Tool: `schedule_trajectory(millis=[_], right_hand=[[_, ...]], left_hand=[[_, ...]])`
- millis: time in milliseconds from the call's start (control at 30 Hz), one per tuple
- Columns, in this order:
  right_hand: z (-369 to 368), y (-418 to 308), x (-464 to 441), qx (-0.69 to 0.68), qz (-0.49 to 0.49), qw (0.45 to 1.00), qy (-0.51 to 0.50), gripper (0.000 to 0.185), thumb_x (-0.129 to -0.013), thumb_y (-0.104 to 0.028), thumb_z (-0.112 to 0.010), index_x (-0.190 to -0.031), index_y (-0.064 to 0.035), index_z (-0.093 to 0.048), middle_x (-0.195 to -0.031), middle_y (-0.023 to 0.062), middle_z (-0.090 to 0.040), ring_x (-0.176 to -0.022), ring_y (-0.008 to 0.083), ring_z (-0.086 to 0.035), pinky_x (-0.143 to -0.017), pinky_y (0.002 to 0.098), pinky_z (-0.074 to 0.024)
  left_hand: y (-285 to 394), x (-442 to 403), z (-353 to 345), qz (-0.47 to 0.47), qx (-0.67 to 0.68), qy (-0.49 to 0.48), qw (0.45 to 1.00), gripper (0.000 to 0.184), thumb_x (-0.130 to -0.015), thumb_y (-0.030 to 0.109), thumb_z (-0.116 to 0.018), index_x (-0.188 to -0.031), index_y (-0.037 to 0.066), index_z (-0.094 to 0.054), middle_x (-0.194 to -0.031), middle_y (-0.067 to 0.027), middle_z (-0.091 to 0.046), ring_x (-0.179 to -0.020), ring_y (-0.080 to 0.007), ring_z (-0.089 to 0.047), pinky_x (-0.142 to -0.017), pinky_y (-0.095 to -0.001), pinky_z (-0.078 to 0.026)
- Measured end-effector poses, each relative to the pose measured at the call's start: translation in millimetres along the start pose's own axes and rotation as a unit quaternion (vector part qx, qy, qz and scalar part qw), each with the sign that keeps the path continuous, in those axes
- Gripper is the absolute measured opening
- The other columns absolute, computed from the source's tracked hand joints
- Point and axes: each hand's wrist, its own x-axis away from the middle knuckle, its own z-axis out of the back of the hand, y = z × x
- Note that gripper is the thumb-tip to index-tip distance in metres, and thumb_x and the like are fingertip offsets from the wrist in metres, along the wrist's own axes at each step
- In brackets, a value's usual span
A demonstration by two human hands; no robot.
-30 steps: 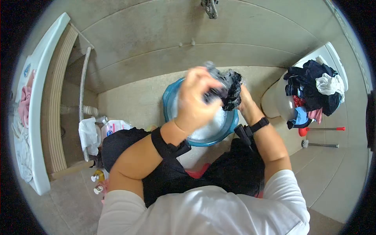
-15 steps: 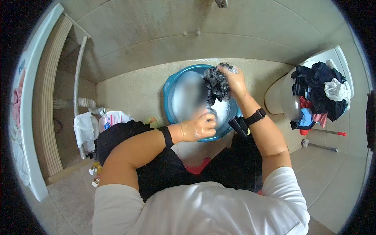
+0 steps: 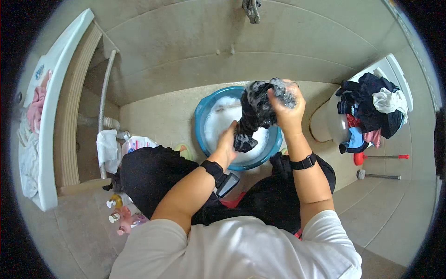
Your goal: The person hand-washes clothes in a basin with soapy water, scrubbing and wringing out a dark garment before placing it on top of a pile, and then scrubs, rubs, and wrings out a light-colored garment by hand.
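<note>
A wet black garment, streaked with white suds, is bunched up above a blue basin on the floor. My right hand is closed around its upper right end, where foam clings to cloth and fingers. Lower down on the left, my left hand grips the garment's lower end, its fingertips partly hidden by the cloth. White foamy water shows in the basin on both sides of the garment. Black straps circle both wrists.
Clothes are heaped on the toilet at right, near a red plunger and a brush. On the left are a sink with pink cloth, a pipe and pump bottles.
My left hand has turned from a fist at the basin's near side and now holds the garment's lower end. The garment is stretched longer, and my right hand has shifted slightly right.
</note>
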Motion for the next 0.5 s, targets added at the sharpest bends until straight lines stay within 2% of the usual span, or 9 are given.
schedule_trajectory(millis=[67, 100, 133, 167, 200, 267, 300, 367, 500], right_hand=[[2, -17, 2, 0.070, 0.196, 0.978, -0.036, 0.025, -0.062, -0.008, -0.077, -0.076, -0.0036, -0.056, -0.089, 0.0114, -0.059, -0.080, 0.0209, -0.057, -0.072, 0.0288, -0.0452], [5, -30, 6, 0.049, 0.163, 0.982, -0.087, 0.023, -0.065, -0.002, -0.072, -0.081, -0.0007, -0.056, -0.097, 0.0111, -0.056, -0.088, 0.0208, -0.052, -0.080, 0.0284, -0.0411], [7, -35, 8, 0.047, 0.164, 0.982, -0.085, 0.023, -0.065, -0.002, -0.072, -0.081, -0.0007, -0.056, -0.097, 0.0111, -0.056, -0.088, 0.0208, -0.052, -0.080, 0.0284, -0.0411], [9, -37, 11, 0.035, 0.179, 0.979, -0.095, 0.024, -0.065, -0.003, -0.072, -0.083, -0.0010, -0.056, -0.096, 0.0112, -0.056, -0.089, 0.0210, -0.052, -0.081, 0.0291, -0.0408], [10, -38, 11, 0.023, 0.195, 0.975, -0.104, 0.025, -0.065, -0.003, -0.072, -0.084, -0.0013, -0.056, -0.096, 0.0113, -0.056, -0.089, 0.0211, -0.052, -0.081, 0.0298, -0.0405], [13, -32, 13, -0.011, 0.223, 0.971, -0.084, 0.024, -0.069, -0.006, -0.071, -0.086, -0.0021, -0.055, -0.097, 0.0107, -0.056, -0.090, 0.0208, -0.051, -0.083, 0.0311, -0.0402], [15, -32, 19, -0.051, 0.172, 0.984, -0.021, 0.026, -0.069, -0.008, -0.072, -0.086, -0.0035, -0.054, -0.095, 0.0103, -0.056, -0.088, 0.0207, -0.053, -0.081, 0.0312, -0.0416], [26, -24, 26, -0.116, 0.023, 0.991, 0.060, 0.022, -0.074, -0.012, -0.070, -0.086, -0.0050, -0.054, -0.092, 0.0070, -0.057, -0.083, 0.0173, -0.054, -0.078, 0.0298, -0.0437], [28, 13, 22, -0.379, -0.259, 0.879, 0.131, 0.022, -0.085, -0.024, -0.056, -0.095, -0.0054, -0.056, -0.092, 0.0070, -0.060, -0.080, 0.0195, -0.060, -0.076, 0.0327, -0.0490]], left_hand=[[14, 43, -28, 0.306, -0.132, 0.106, 0.937, 0.055, -0.085, 0.060, -0.039, -0.111, 0.015, -0.056, -0.106, -0.0110, -0.061, -0.099, -0.0285, -0.057, -0.084, -0.0547, -0.044], [11, 43, -27, 0.305, -0.134, 0.105, 0.937, 0.055, -0.085, 0.060, -0.039, -0.111, 0.015, -0.056, -0.106, -0.0110, -0.061, -0.099, -0.0285, -0.057, -0.084, -0.0547, -0.044], [8, 43, -24, 0.308, 0.021, -0.135, 0.942, 0.062, -0.081, 0.064, -0.041, -0.116, 0.014, -0.054, -0.116, -0.0109, -0.054, -0.109, -0.0335, -0.048, -0.094, -0.0573, -0.028], [5, 42, -22, 0.285, 0.176, -0.363, 0.869, 0.070, -0.078, 0.067, -0.043, -0.121, 0.013, -0.051, -0.126, -0.0108, -0.048, -0.119, -0.0384, -0.039, -0.103, -0.0600, -0.013], [8, 45, -28, 0.285, 0.175, -0.363, 0.870, 0.070, -0.078, 0.067, -0.043, -0.121, 0.013, -0.051, -0.126, -0.0108, -0.048, -0.119, -0.0384, -0.039, -0.103, -0.0600, -0.013], [23, 42, -44, 0.115, 0.228, -0.116, 0.960, 0.063, -0.079, 0.060, -0.046, -0.122, 0.014, -0.051, -0.126, -0.0081, -0.049, -0.117, -0.0379, -0.042, -0.102, -0.0584, -0.018], [29, 25, -28, 0.042, 0.183, -0.192, 0.963, 0.052, -0.079, 0.047, -0.052, -0.119, 0.014, -0.052, -0.123, -0.0086, -0.052, -0.114, -0.0345, -0.045, -0.101, -0.0591, -0.022], [69, 37, -38, -0.042, 0.203, -0.061, 0.976, 0.034, -0.076, 0.027, -0.058, -0.107, 0.010, -0.057, -0.115, -0.0119, -0.056, -0.106, -0.0286, -0.053, -0.092, -0.0517, -0.039], [129, 63, -73, -0.350, -0.057, -0.037, 0.934, 0.024, -0.068, 0.005, -0.065, -0.090, 0.006, -0.055, -0.089, -0.0087, -0.057, -0.086, -0.0248, -0.059, -0.074, -0.0349, -0.050]])
